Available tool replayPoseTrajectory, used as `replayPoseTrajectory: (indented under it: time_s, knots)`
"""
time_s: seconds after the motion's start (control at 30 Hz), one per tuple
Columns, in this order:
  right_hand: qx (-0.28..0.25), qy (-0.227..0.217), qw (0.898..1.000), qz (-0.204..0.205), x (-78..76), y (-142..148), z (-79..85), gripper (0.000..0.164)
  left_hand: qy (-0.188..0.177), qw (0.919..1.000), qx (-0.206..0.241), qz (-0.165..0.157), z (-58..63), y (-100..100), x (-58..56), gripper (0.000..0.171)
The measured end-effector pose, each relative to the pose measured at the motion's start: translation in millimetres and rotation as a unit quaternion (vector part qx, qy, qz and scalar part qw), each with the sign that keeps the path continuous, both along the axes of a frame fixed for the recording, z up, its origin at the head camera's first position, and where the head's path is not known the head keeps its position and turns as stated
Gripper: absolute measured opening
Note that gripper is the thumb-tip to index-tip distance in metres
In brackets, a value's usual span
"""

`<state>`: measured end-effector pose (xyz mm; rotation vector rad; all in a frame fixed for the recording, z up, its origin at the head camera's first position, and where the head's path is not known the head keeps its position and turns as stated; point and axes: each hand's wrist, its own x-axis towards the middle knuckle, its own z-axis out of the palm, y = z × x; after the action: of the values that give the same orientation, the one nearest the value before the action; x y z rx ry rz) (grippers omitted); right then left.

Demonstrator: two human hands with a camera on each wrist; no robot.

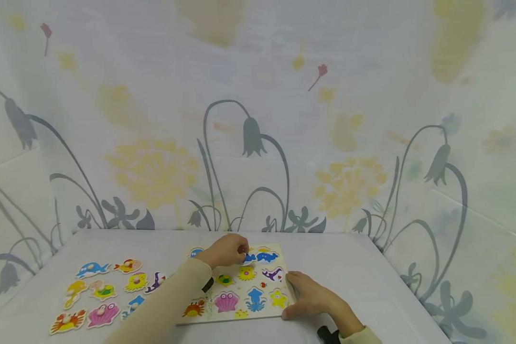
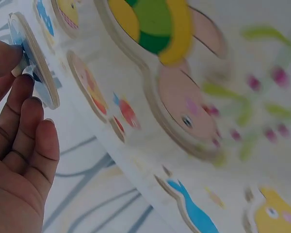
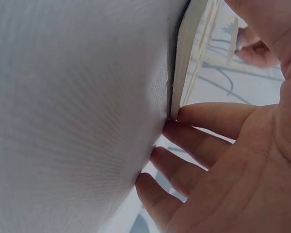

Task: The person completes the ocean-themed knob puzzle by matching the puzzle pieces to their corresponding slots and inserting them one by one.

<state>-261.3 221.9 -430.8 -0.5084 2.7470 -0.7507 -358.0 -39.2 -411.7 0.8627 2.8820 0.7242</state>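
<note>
In the head view, the left hand [image 1: 227, 249] is over the far part of the pale, flat wooden puzzle board [image 1: 268, 311] printed with sea creatures, its fingers curled in a pinch on a small blue, white-edged wooden puzzle piece [image 1: 249, 258]. That piece sits right at the fingertips, over the board's far half, just beside the printed blue whale [image 1: 266, 257]. The right hand [image 1: 311, 298] is spread at the board's right edge, fingers fairly straight, thumb at its near right corner. Left of the board lie loose knobbed pieces, among them a pink shell piece [image 1: 103, 315]. In the left wrist view, the held piece shows edge-on, a thin slab with thumb and finger closed at a pale knob on its face; it should be light and stiff, unlikely to break, and its smooth printed face may slide, so the knob seems the best hold. In the right wrist view, fingertips touch the board's edge and the white tabletop [image 3: 63, 121]; beyond the board, the left hand appears small, the piece upright at its fingertips.
</note>
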Motion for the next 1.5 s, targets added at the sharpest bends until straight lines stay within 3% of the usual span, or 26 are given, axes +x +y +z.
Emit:
replayPoseTrajectory:
  time_s: [0.27, 0.57, 0.7, 0.87, 1.1, 1.23, 1.5]
  knots:
    - [0.006, 0.013, 1.0, 0.011, 1.0, 2, 0.0, 0.097, -0.008, 0.9999, 0.014, -0.007, -3.9, 28, -6.7, 0.006]
    - [0.006, 0.014, 1.0, 0.021, 1.2, 1, 1.0, 0.098, -0.014, 0.9996, 0.021, -0.015, -14.2, 42, -16.3, 0.006]
    - [0.004, 0.005, 1.0, 0.016, 1.1, 1, 1.2, 0.099, -0.033, 0.9994, 0.008, 0.007, -19.9, 47, -20.5, 0.005]
    - [0.007, 0.002, 1.0, 0.015, 0.3, 1, 1.7, 0.099, -0.052, 0.9982, -0.003, 0.028, -15.2, 52, -17.6, 0.005]
    - [0.013, 0.009, 1.0, 0.018, -0.5, 2, 1.7, 0.098, -0.037, 0.999, -0.021, 0.015, -8.2, 56, -16.7, 0.003]
    - [0.008, 0.002, 1.0, 0.013, 0.1, 1, 1.5, 0.099, -0.025, 0.9993, -0.027, 0.005, -8.5, 61, -18.4, 0.003]
    - [0.012, 0.01, 1.0, 0.015, 2.2, 0, 4.2, 0.098, -0.026, 0.9989, -0.037, 0.014, -12.7, 71, -25.1, 0.005]
